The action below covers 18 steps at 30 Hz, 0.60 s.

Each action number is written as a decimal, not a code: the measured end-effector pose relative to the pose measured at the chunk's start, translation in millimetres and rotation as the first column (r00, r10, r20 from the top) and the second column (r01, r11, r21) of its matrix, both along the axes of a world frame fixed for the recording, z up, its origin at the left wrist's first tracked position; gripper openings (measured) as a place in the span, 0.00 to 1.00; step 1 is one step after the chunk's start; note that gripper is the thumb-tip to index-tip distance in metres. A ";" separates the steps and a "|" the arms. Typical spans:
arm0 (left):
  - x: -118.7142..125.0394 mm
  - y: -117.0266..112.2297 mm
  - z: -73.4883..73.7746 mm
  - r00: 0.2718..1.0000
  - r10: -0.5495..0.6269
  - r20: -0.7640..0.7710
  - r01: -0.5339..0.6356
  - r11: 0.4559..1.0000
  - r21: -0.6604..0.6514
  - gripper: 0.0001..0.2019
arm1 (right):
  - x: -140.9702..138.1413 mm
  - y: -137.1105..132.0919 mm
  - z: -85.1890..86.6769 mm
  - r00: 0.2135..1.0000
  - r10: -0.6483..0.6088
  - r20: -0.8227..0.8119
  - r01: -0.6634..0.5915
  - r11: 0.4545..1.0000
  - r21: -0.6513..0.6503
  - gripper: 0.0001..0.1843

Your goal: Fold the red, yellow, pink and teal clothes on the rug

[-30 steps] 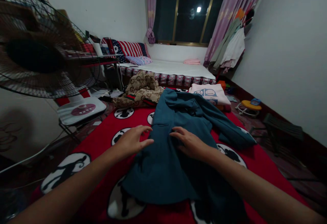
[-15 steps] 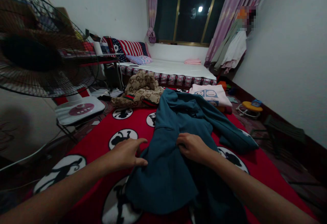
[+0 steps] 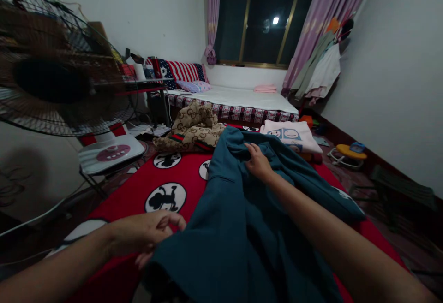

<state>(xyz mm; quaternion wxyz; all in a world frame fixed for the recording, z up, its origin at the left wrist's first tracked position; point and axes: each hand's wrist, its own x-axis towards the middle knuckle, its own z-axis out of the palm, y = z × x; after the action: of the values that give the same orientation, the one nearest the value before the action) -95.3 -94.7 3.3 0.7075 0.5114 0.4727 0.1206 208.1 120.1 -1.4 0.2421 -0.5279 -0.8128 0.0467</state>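
A teal long-sleeved garment (image 3: pixel 221 220) lies spread over a red blanket, its upper end away from me and one sleeve stretched to the right. My left hand (image 3: pixel 155 231) is at the garment's lower left edge, its fingers curled round the raised cloth there. Farther up, my right hand (image 3: pixel 259 163) rests on the garment near its neck. The fingers of that hand are slightly spread, with the thumb apart from them. Folds and my right forearm hide part of the garment's right side.
The red blanket (image 3: pixel 131 192) has white circles with black figures. A brown patterned garment (image 3: pixel 197 127) and a folded pink garment (image 3: pixel 294 134) lie at its far end. A fan (image 3: pixel 51 79) stands close on the left; a yellow stool (image 3: pixel 349 151) stands right.
My right hand has moved up the garment from its middle to near the neck. My left hand has come down and nearer, its fingers curling, and the lower left edge is lifted.
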 end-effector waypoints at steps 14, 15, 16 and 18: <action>78.0 90.6 46.0 0.980 0.011 -0.198 0.134 0.701 0.701 0.20 | 10.2 27.5 -23.1 0.995 -0.096 0.015 0.095 0.994 0.059 0.22; 93.9 110.0 36.8 0.949 0.126 -0.289 0.168 0.574 0.802 0.21 | 10.1 22.5 -26.3 0.994 -0.097 -0.047 0.102 0.988 0.117 0.22; 108.9 129.6 27.4 0.908 0.235 -0.348 0.203 0.479 0.854 0.23 | 11.2 17.8 -28.5 0.988 -0.105 -0.115 0.125 0.976 0.178 0.22; 133.7 165.9 8.5 0.817 0.390 -0.424 0.225 0.462 0.858 0.27 | 17.5 9.9 -30.9 0.963 -0.127 -0.237 0.194 0.939 0.284 0.21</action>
<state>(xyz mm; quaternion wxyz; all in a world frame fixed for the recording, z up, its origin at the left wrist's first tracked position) 38.5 71.2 11.8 0.1560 0.7864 0.5538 0.2246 225.6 130.0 -32.3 0.4101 -0.5410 -0.7330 -0.0422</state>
